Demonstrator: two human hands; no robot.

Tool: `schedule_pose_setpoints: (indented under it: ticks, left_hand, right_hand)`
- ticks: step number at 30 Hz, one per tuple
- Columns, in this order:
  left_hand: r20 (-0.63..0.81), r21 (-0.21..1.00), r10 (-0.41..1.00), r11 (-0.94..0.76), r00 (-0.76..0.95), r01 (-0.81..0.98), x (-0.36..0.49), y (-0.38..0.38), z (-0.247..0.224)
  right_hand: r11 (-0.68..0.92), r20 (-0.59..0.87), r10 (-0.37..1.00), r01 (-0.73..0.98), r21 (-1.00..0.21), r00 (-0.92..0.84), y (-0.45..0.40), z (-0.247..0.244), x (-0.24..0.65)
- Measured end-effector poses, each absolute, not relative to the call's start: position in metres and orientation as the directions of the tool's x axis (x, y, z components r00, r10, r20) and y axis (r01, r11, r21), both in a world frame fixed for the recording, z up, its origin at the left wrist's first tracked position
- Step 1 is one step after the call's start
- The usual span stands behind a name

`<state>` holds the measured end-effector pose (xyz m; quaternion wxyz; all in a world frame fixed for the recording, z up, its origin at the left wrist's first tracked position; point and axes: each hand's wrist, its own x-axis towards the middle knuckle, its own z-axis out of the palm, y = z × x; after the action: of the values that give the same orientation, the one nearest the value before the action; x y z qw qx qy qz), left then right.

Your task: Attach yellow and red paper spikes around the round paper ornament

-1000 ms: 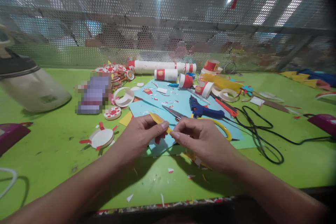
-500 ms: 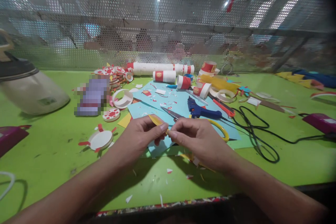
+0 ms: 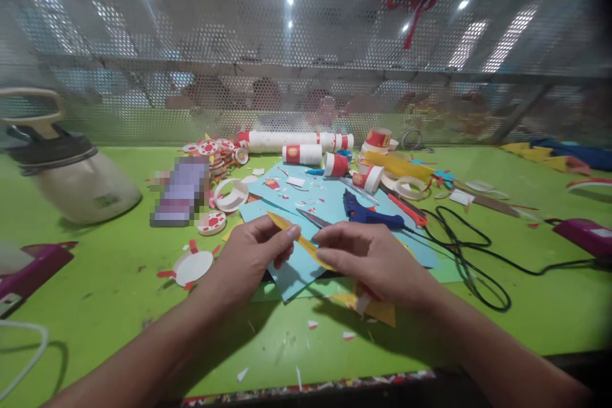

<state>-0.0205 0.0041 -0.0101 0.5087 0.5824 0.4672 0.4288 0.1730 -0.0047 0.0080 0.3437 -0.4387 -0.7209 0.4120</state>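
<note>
A narrow strip of yellow paper (image 3: pixel 308 246) slants down to the right between my hands, above blue paper sheets (image 3: pixel 299 277). My left hand (image 3: pixel 253 255) is closed, pinching the strip near its upper end between thumb and fingers. Thumb and fingers of my right hand (image 3: pixel 382 264) are closed around its lower end, which they partly hide. Just behind the hands lie scissors (image 3: pixel 310 217), blades showing and handles mostly covered by my right hand. A blue glue gun (image 3: pixel 370 209) lies beyond that hand. Yellow paper scraps (image 3: pixel 382 311) are under my right wrist.
Paper cups (image 3: pixel 302 154) and white rings (image 3: pixel 231 194) stand behind the sheets. A phone (image 3: pixel 179 194), a disc with red tabs (image 3: pixel 192 268) and a spray bottle (image 3: pixel 86 178) are on the left. Black cable (image 3: pixel 454 255) loops on the right. A perforated screen (image 3: pixel 215 32) rises behind.
My right hand has moved slightly right and down, away from the left, and more of the yellow strip shows between them. The camera view has tilted up a little.
</note>
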Motion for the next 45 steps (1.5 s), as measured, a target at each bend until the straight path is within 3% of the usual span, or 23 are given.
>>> schedule_pose_setpoints:
  ticks: [4, 7, 12, 18, 21, 27, 30, 32, 35, 37, 39, 45]
  left_hand:
    - [0.065, 0.997, 0.971, -0.071, 0.229, 0.016, -0.017, -0.002, -0.003]
    - [0.109, 0.993, 0.955, -0.09, 0.275, -0.082, -0.017, -0.007, 0.003]
    - [0.03, 0.974, 0.961, 0.034, 0.275, -0.223, -0.02, -0.005, 0.005]
    - [-0.13, 0.968, 0.847, 0.221, 0.516, -0.12, -0.015, -0.004, 0.003]
    - [-0.151, 0.959, 0.842, 0.251, 0.518, -0.129, -0.015, -0.006, 0.002]
    - [-0.108, 0.978, 0.885, 0.175, 0.452, -0.11, -0.017, -0.007, 0.0]
    - [-0.058, 0.998, 0.921, 0.068, 0.384, -0.012, -0.016, -0.009, 0.004]
    - [-0.025, 0.999, 0.945, 0.009, 0.326, 0.051, -0.014, -0.011, 0.007]
    - [0.023, 0.993, 0.961, -0.054, 0.277, 0.105, -0.012, -0.012, 0.01]
    - [0.048, 0.988, 0.96, -0.086, 0.276, 0.127, -0.012, -0.012, 0.01]
    - [0.064, 0.983, 0.955, -0.11, 0.289, 0.146, -0.011, -0.012, 0.009]
    - [-0.003, 0.985, 0.937, -0.057, 0.348, 0.16, -0.011, -0.012, 0.004]
  right_hand:
    - [0.586, 0.455, 0.806, 0.396, -0.708, -0.379, -0.008, 0.003, 0.171]
    - [0.726, 0.641, 0.684, 0.413, -0.55, -0.348, -0.007, 0.001, 0.174]
    - [0.797, 0.742, 0.572, 0.449, -0.403, -0.349, -0.004, 0.0, 0.18]
    - [0.847, 0.781, 0.443, 0.491, -0.203, -0.441, -0.007, -0.002, 0.182]
    - [0.86, 0.786, 0.406, 0.486, -0.156, -0.466, -0.007, -0.004, 0.181]
    - [0.814, 0.797, 0.487, 0.516, -0.266, -0.357, -0.006, -0.004, 0.179]
    - [0.699, 0.768, 0.633, 0.501, -0.511, -0.1, -0.006, 0.0, 0.179]
    - [0.543, 0.596, 0.803, 0.402, -0.737, 0.008, -0.006, 0.005, 0.179]
    - [0.25, 0.228, 0.967, 0.233, -0.94, -0.114, -0.005, 0.008, 0.177]
    - [0.137, 0.091, 0.961, 0.161, -0.977, -0.26, -0.006, 0.008, 0.174]
    - [0.097, 0.059, 0.941, 0.099, -0.99, -0.333, -0.006, 0.005, 0.17]
    - [0.063, 0.041, 0.945, 0.058, -0.996, -0.324, -0.007, 0.0, 0.168]
